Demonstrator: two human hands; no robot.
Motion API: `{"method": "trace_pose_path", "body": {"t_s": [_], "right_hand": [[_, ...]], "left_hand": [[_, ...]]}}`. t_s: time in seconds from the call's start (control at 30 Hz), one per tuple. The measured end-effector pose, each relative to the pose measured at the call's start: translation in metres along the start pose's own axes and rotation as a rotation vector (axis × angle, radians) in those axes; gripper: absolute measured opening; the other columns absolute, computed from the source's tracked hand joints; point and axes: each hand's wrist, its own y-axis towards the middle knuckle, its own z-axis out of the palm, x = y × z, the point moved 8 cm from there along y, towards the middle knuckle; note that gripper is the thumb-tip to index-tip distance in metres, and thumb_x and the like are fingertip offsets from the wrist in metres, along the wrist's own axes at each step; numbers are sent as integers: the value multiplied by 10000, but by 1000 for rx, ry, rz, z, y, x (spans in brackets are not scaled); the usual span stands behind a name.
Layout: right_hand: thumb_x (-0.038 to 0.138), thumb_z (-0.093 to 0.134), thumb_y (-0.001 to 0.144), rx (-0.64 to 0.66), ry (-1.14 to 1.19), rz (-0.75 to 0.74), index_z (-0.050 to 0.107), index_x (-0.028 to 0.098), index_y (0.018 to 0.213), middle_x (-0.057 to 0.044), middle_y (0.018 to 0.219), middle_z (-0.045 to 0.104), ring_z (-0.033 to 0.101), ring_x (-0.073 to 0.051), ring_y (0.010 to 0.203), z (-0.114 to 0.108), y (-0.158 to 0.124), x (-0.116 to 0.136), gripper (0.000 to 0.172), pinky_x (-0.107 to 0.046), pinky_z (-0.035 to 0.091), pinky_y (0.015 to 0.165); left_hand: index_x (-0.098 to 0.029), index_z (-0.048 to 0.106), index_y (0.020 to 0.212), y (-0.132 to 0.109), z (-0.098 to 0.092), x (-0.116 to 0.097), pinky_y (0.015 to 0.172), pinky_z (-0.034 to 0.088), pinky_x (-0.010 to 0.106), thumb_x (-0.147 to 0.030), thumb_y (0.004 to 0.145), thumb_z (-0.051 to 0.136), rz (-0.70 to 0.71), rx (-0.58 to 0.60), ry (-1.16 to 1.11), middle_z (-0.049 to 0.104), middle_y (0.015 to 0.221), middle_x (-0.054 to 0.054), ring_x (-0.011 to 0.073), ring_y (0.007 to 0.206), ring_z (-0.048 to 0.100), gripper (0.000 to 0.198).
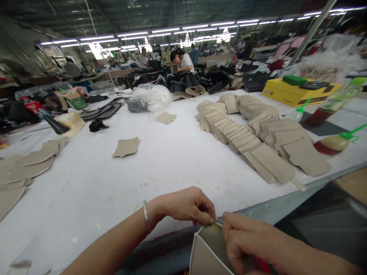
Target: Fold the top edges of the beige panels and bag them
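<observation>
Now | left hand (pixel 186 206) grip pinched narrow on top corner of beige cut panel (pixel 208 250) | right hand (pixel 246 240) grip closed over same panel's right side | panel held just off near edge of table (pixel 160 168) | overlapped beige pieces (pixel 252 141) on table's right part

Bright ceiling tube lights (pixel 169 29) glaring; edges warped, background soft.

Worktop (pixel 172 168): overlapped rows of cut pieces (pixel 258 141) lie right of centre, a box (pixel 298 93) behind them and a bottle (pixel 332 144) to their right. Loose piece (pixel 125 147) at centre, bag (pixel 149 97) behind it. Pile (pixel 25 168) far left. At the near edge, left hand (pixel 186 206) and right hand (pixel 252 240) meet on a panel (pixel 208 248).
</observation>
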Motion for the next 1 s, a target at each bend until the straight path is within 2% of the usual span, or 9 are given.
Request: {"method": "trace_pose_path", "body": {"t_s": [0.1,0.17,0.27,0.33,0.43,0.5,0.6,0.83,1.0], "right_hand": [[125,574,835,-63,-204,53,541,222,809,-74,1041,604,579,-224,968,16,3,-13,105,-303,500,775],[71,542,814,-115,-263,108,545,222,830,-93,1131,600,575,-241,1039,27,3,-23,152,-349,502,856],[71,445,894,-174,-178,178,535,227,871,-85,1215,592,578,-200,1098,38,3,-39,181,-339,474,961],[83,436,910,-197,-125,197,516,228,851,-77,1215,603,588,-189,1102,42,4,-48,175,-316,477,961],[79,445,890,-214,-94,220,513,226,862,-81,1200,619,603,-200,1079,46,7,-57,165,-319,489,927],[75,429,886,-207,-78,244,527,221,918,-86,1150,634,607,-207,1040,48,9,-59,179,-334,490,902],[93,409,900,-172,-49,278,524,210,966,-83,1046,641,601,-216,961,51,10,-60,177,-357,483,868],[121,303,962,-126,-26,335,498,201,936,-82,991,581,549,-215,919,51,19,-64,212,-365,454,825],[109,331,959,-25,-9,404,482,194,899,-89,986,563,532,-218,913,56,17,-70,183,-362,446,806]], "left_hand": [[-144,599,690,4,14,16,529,320,192,-136,722,548,37,-17,26,463,574,-59,76,545,410,60],[-141,590,703,0,20,24,563,324,193,-192,799,552,50,-72,-41,452,613,-53,81,594,401,115],[-131,611,749,-16,19,27,599,351,204,-351,928,479,6,-158,-114,478,664,-29,99,640,423,313],[-130,663,844,-32,12,22,642,380,216,-387,967,420,-34,-215,-49,550,721,-2,117,684,475,374],[-184,697,1020,-53,9,19,654,383,210,-384,888,592,-131,-260,91,619,800,-4,131,734,527,262],[-205,706,975,-61,12,24,589,345,192,-306,785,701,-205,-265,156,589,735,-39,111,679,508,216],[-194,692,815,-63,18,33,518,283,184,-206,771,645,-257,-300,196,510,633,-63,81,596,445,66],[-179,674,759,-57,21,41,505,270,179,-180,798,547,-232,-319,143,487,610,-67,67,578,421,132],[-172,676,729,-56,22,42,485,251,182,-154,767,543,-249,-307,101,431,576,-70,64,553,380,140]]}}
